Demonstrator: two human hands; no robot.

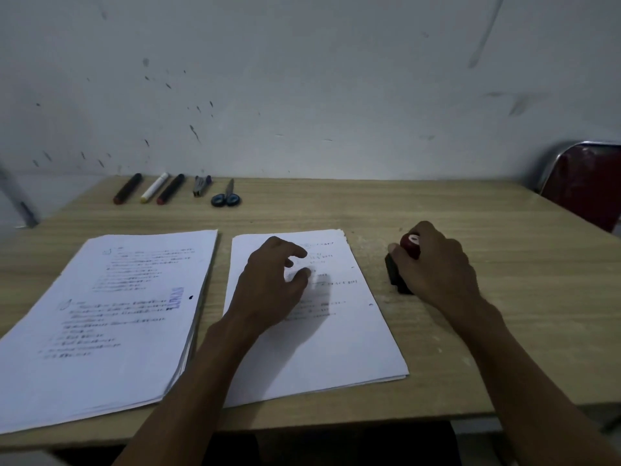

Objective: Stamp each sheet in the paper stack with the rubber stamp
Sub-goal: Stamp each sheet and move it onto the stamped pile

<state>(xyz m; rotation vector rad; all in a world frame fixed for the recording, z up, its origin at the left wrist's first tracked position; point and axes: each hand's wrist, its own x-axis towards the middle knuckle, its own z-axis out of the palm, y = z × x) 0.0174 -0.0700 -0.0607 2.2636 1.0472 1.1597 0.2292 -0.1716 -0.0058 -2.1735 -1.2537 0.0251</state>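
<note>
A blue stamped word, rotated and too blurred to read with certainty, perhaps "LUNAS", sits on the top sheet of the left paper stack (100, 324) at the lower left of the frame. The printed lines on both stacks are too smeared to read. The right paper stack (339, 338) lies at centre frame, just beside the left one with a narrow strip of bare wood between them; its top sheet shows no blue mark in the part that is visible.

The left hand (268, 284) hangs over the upper half of the right paper stack, its fingers (299, 252) loosely curled and grasping nothing. The right hand (433, 264) is at the right of centre, its fingers wrapped around the red handle of the rubber stamp (410, 245), whose dark base rests on the wood just right of the right paper stack.

The worktop (336, 203) is pale wood-grain laminate set against a scuffed, speckled white wall (302, 79). Along its far edge, upper left, lie a row of three markers (149, 189), a small stapler-like tool (201, 185) and blue-handled scissors (226, 196). A red chair (588, 183) with a chrome frame stands at the right edge. Bare wood stretches between the stacks and the far row, and to the right of the stamp.
</note>
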